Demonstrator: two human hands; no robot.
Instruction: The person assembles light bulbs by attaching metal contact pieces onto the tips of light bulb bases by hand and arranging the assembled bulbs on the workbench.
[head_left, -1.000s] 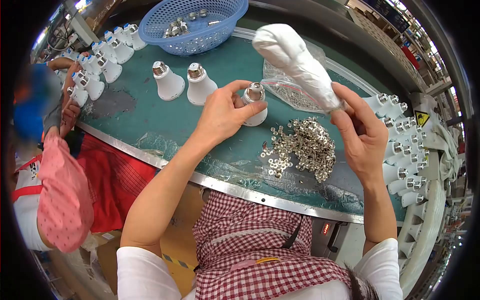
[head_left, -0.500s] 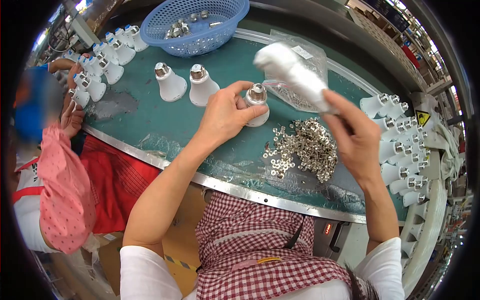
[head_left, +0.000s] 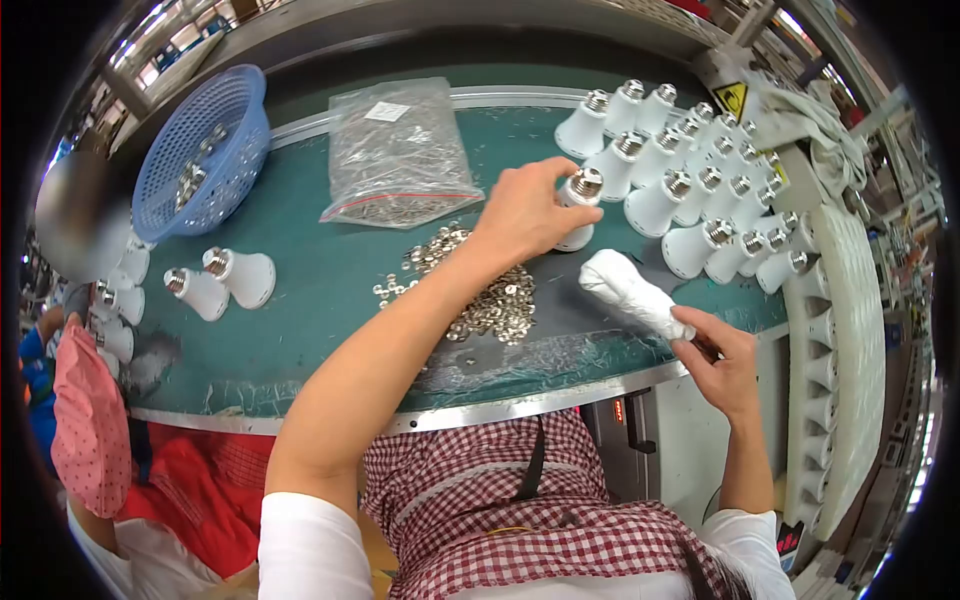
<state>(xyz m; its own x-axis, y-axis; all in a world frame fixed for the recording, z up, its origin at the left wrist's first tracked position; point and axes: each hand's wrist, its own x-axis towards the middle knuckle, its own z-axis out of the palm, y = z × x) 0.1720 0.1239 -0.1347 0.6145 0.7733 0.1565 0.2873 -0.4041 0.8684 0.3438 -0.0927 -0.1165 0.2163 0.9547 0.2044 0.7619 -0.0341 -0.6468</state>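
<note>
My left hand (head_left: 528,212) is closed around a white light bulb (head_left: 574,234) with a silver screw cap facing up. It is beside the front of a group of similar bulbs (head_left: 660,205). My right hand (head_left: 722,362) grips the thin end of a tool wrapped in white (head_left: 628,288); its thick end points left, low over the table, and what lies under the wrapping is hidden. Below my left forearm spreads a pile of small metal contact caps (head_left: 500,308), partly covered by the arm.
Two bulbs (head_left: 240,278) stand at the left. Behind the pile lies a clear bag of thin metal pins (head_left: 400,150). A blue basket (head_left: 250,150) holds loose metal screw caps. At far left a co-worker's pink sleeve (head_left: 88,420) is near more bulbs. The table's metal edge (head_left: 480,412) runs before me.
The view has swung right. My left hand has carried the bulb right, past the pile, to the grouped bulbs. My right hand has lowered the wrapped tool from its blurred, raised position.
</note>
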